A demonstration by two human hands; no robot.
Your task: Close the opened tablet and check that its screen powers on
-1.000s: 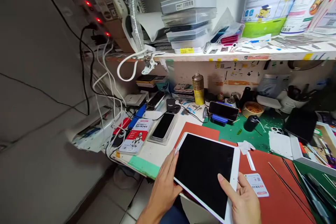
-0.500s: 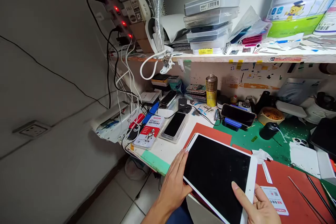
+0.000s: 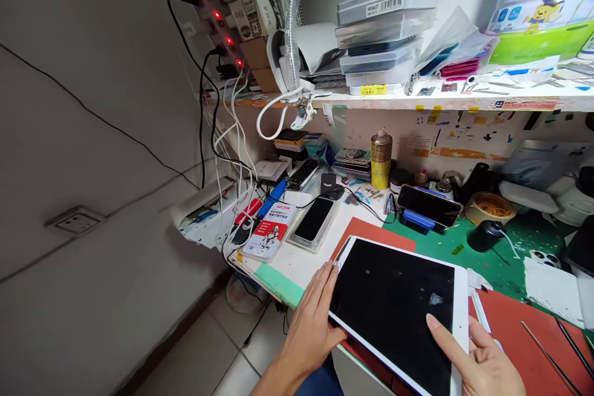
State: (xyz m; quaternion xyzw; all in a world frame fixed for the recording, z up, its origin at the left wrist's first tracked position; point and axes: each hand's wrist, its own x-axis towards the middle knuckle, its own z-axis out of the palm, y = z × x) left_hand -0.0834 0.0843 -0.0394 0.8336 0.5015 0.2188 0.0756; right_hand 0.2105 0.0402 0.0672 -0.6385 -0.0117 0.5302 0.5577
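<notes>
A white tablet (image 3: 394,303) with a dark, switched-off screen is held over the red mat (image 3: 524,346) at the desk's front edge. My left hand (image 3: 310,328) grips its left edge, fingers flat along the side and thumb under the corner. My right hand (image 3: 482,362) supports the lower right corner, with the thumb lying on the glass near the white bezel. The tablet is tilted slightly toward me.
A phone in a clear tray (image 3: 314,228), a red-and-white card box (image 3: 270,238) and white charging cables (image 3: 232,154) lie to the left. A phone on a blue stand (image 3: 427,207), a yellow spray can (image 3: 380,159) and a tape roll (image 3: 489,207) stand behind. A cluttered shelf (image 3: 440,96) hangs overhead.
The view has swung left and down a little. The tablet has shifted right in my hands and lies flatter; my right thumb has slid further onto the screen.
</notes>
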